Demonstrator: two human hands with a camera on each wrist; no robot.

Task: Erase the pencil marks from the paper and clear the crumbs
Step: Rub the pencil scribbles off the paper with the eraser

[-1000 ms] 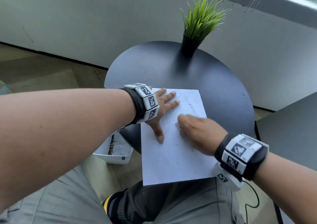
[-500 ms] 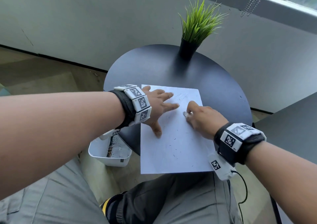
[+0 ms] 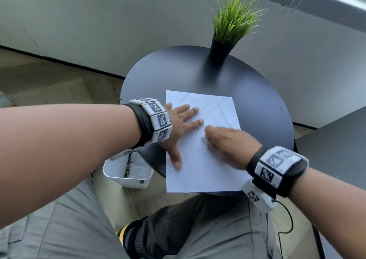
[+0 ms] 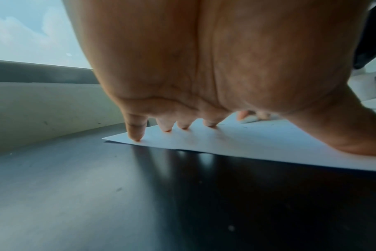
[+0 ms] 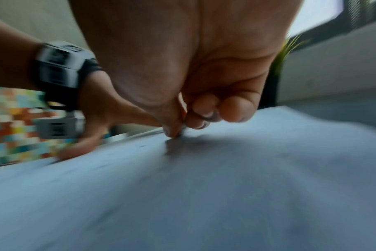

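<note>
Since the paper [image 3: 200,151] lies loose on the table [image 3: 257,100], with its near edge hanging past the rim toward the lap, it needs pinning, and that's the left hand's [image 3: 178,126] job: fingers spread flat, fingertips [image 4: 136,135] pressed along the far-left part of the sheet, thumb splayed down the left side. A wide spread like that resists both sliding and buckling under rubbing.

Right hand [image 3: 227,145] is curled tight, thumb and forefinger pinching something small and pale right at the sheet. Eraser [image 5: 181,131], I'd judge, though it's mostly hidden and motion-blurred. Its contact point sits mid-sheet, just beside the left index fingertip. Working close to the pinned zone makes sense, since the paper is stiffest there.

Faint pencil marks [image 3: 204,102] show at the far end of the sheet, so erasing isn't done. Dark crumbs [image 3: 200,155] are scattered over the middle and near half, and clearing hasn't started.

Bin [image 3: 128,171] is on the floor just left of the table, below the sheet's left edge, with dark debris already inside. Probably parked there so crumbs can be swept or tipped straight off that side.

Plant [image 3: 227,30] stands at the far table edge, well apart from the work.

Risk: the overhanging edge is unsupported, so a hard stroke toward it could crease the sheet.
</note>
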